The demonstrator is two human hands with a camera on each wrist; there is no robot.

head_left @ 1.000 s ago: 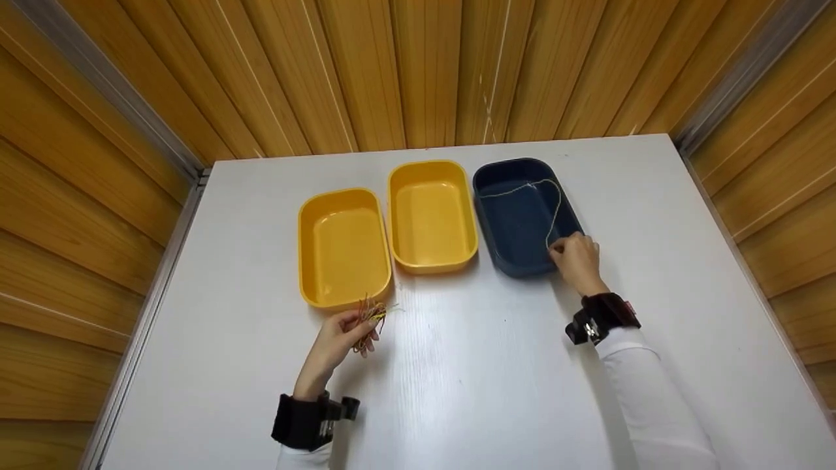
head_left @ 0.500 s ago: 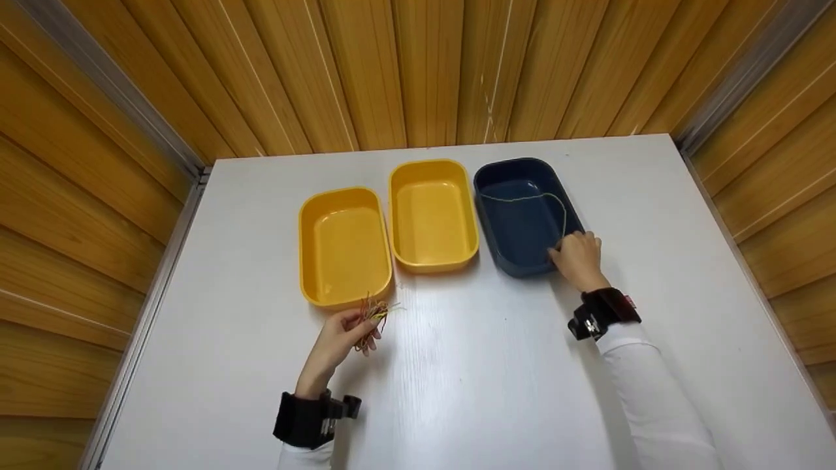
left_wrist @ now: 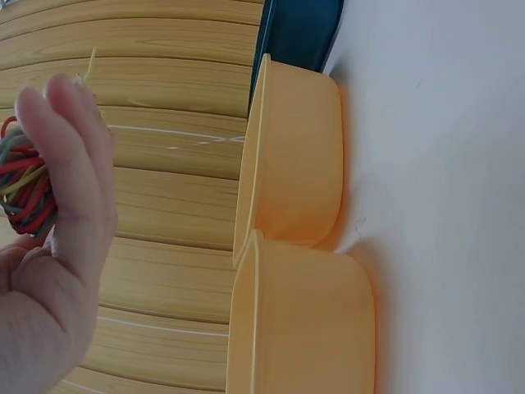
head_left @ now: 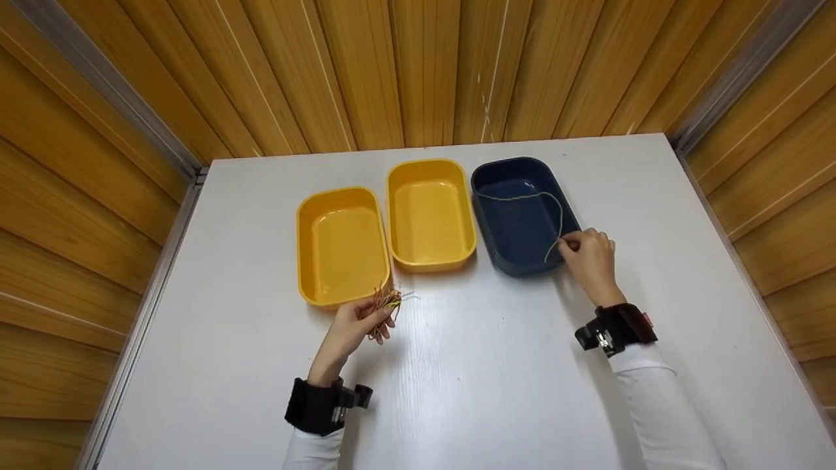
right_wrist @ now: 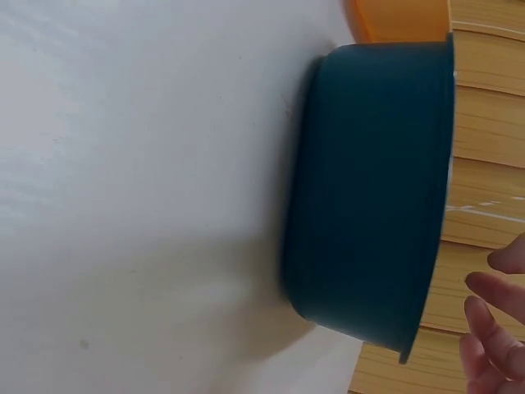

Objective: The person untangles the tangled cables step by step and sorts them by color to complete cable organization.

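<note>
My left hand (head_left: 349, 328) grips a bundle of thin wires (head_left: 386, 307), in front of the near corner of the left yellow bin (head_left: 343, 303). In the left wrist view the wire bundle (left_wrist: 25, 185) shows red, grey and yellow loops, with fingers curled beside it. One yellowish-green wire (head_left: 561, 212) lies curved in the dark blue bin (head_left: 522, 269). Over that bin's near right rim is my right hand (head_left: 591, 267), close to the wire's near end. In the right wrist view the fingertips of my right hand (right_wrist: 496, 308) stand apart from the thumb, with nothing between them.
A second yellow bin (head_left: 434, 266) stands between the left yellow bin and the blue one. All three sit on a white table (head_left: 470, 391). Wood-patterned panels (head_left: 424, 72) enclose its back and sides.
My right hand has let go of the wire and drawn slightly right; the wire's near end now lies visible in the blue bin. My left hand has shifted a little right and forward with the bundle.
</note>
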